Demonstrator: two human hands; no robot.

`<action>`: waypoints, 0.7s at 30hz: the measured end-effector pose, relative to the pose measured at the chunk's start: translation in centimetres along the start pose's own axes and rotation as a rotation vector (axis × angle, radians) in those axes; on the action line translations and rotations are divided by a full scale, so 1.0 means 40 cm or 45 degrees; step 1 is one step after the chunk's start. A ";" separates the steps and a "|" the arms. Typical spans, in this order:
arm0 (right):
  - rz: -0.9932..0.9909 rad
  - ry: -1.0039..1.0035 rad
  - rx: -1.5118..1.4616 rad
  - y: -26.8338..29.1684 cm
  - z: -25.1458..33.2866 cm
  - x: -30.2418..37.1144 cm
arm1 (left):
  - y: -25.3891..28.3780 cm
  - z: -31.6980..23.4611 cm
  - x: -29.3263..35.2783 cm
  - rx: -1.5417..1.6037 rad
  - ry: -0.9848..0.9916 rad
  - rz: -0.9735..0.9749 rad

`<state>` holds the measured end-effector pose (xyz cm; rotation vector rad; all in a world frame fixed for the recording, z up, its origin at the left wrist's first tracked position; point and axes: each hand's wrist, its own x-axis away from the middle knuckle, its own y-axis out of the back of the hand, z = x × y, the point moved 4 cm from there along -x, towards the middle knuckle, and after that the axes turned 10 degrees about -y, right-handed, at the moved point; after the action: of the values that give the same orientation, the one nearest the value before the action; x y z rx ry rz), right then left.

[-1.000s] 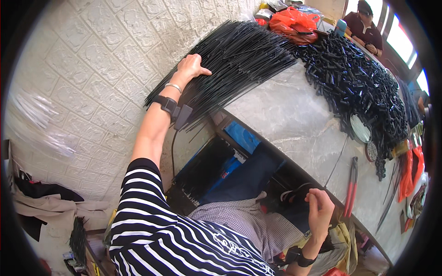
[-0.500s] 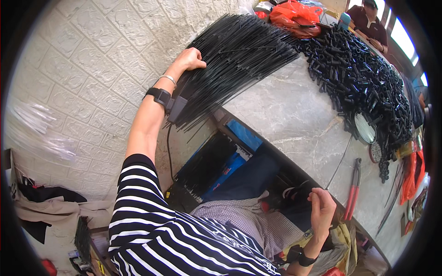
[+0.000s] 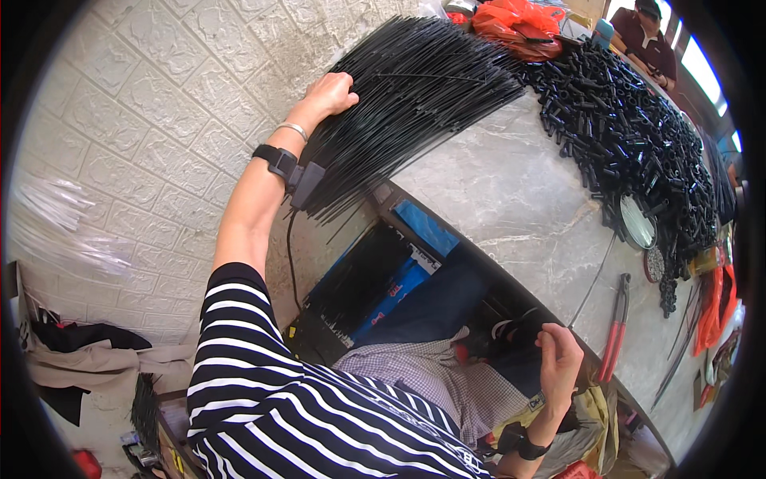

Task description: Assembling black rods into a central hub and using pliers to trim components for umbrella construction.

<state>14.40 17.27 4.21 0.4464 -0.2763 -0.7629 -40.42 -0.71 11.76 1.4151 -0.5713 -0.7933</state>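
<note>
My left hand point(image 3: 331, 94) is closed at the left edge of a big fanned pile of thin black rods point(image 3: 431, 88). Its curled fingers touch the pile, but whether a rod is pinched in them is hidden. One rod lies crosswise over the others, just right of that hand. My right hand point(image 3: 560, 358) hovers by the table's near edge, thumb and fingers curled together; what they hold, if anything, cannot be made out. A single thin rod point(image 3: 594, 279) lies slanting on the table, its lower end close to the right hand. Red-handled pliers point(image 3: 614, 331) rest farther right.
A large heap of short black tubes point(image 3: 630, 144) covers the far right of the grey stone-look table point(image 3: 511, 176). An oval dish point(image 3: 637, 222) sits at its edge. Behind are red plastic bags point(image 3: 519, 28) and a seated person point(image 3: 645, 40). A textured wall point(image 3: 175, 104) stands left.
My left hand has shifted slightly up along the pile's edge. A rod now shows crosswise over the pile. The right hand has barely moved.
</note>
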 end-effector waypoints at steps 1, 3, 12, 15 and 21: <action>0.013 -0.006 0.014 0.000 0.002 0.000 | 0.007 -0.004 -0.003 0.003 0.000 0.001; 0.025 -0.014 0.031 0.000 0.003 0.003 | 0.009 0.004 -0.009 0.197 0.145 0.045; -0.010 -0.037 0.017 -0.004 0.009 0.010 | -0.005 0.045 -0.007 1.069 0.312 -0.056; 0.013 -0.045 0.039 -0.007 0.011 0.008 | 0.021 0.021 -0.006 0.827 0.251 0.120; 0.042 -0.068 0.001 -0.018 0.014 0.009 | -0.002 0.028 -0.030 0.669 0.195 0.173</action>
<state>14.00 16.39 4.36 0.4219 -0.3332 -0.7433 -42.03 -0.51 11.93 1.8742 -0.7833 -0.4332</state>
